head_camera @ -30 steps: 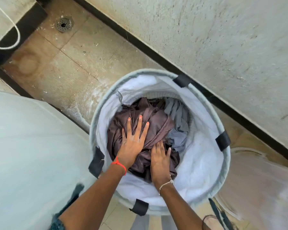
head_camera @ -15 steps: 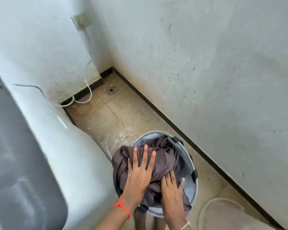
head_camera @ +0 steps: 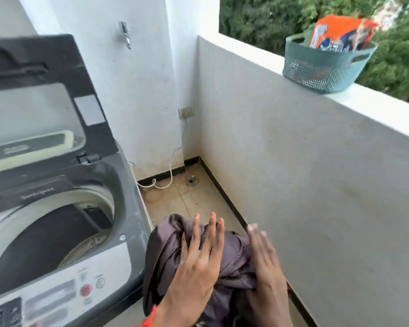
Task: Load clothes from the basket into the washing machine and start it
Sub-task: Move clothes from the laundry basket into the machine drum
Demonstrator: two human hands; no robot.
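A bundle of dark brown clothes [head_camera: 232, 260] is held up between my two hands, just right of the washing machine. My left hand [head_camera: 196, 263] presses on its front with fingers spread. My right hand [head_camera: 265, 263] holds its right side. The top-loading washing machine [head_camera: 118, 260] stands at the left with its lid [head_camera: 40, 97] raised and its dark drum [head_camera: 40, 244] open. Its control panel [head_camera: 64, 293] with a red button faces me. The laundry basket is hidden below the clothes.
A grey parapet wall [head_camera: 316, 185] runs along the right. On its ledge sits a teal basket [head_camera: 324, 64] holding an orange detergent packet [head_camera: 340, 34]. A white cable [head_camera: 161, 182] and a floor drain [head_camera: 191, 181] lie in the far corner.
Both hands have lifted the brown clothes up out of the basket. My view has risen from the basket to the open washing machine and the parapet.
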